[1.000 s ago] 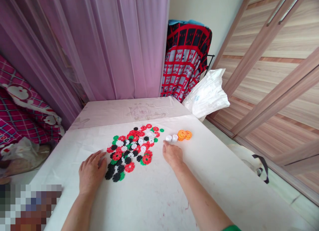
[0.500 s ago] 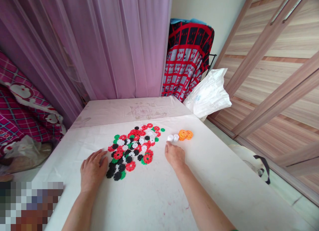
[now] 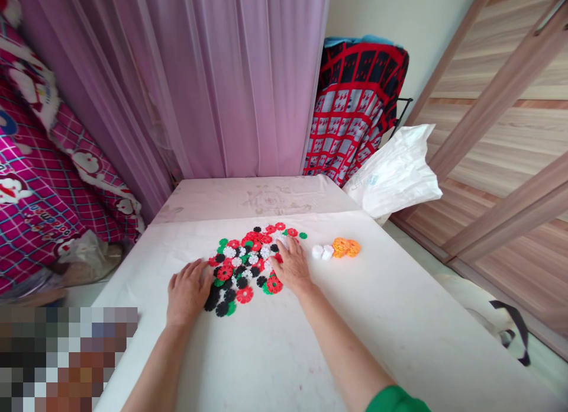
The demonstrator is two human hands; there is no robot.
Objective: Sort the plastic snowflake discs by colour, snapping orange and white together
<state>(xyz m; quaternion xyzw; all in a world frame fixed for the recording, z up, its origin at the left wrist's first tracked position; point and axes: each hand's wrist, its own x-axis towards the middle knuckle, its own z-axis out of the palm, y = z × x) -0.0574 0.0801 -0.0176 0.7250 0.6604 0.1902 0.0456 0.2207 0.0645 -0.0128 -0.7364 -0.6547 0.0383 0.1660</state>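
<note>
A loose pile of red, black, green and white notched discs (image 3: pixel 244 295) lies on the white-covered table (image 3: pixel 266 359). My left hand (image 3: pixel 190 289) rests flat at the pile's left edge, fingers apart, beside black and red discs. Over the pile's right side is my right hand (image 3: pixel 291 266), its fingers spread and touching white and red discs; nothing is seen gripped in it. To the right of that hand sit small stacks of white discs (image 3: pixel 322 252), next to stacks of orange discs (image 3: pixel 346 247).
A white plastic bag (image 3: pixel 394 172) leans at the table's far right corner. Behind the table hang purple curtains (image 3: pixel 235 80). A red patterned cloth (image 3: pixel 346 104) covers something at the back, and a wooden wardrobe (image 3: pixel 488 128) stands on the right.
My right hand has moved left from the white stacks onto the pile, and its fingers have spread. My left hand stays beside the pile. The camera view has shifted left.
</note>
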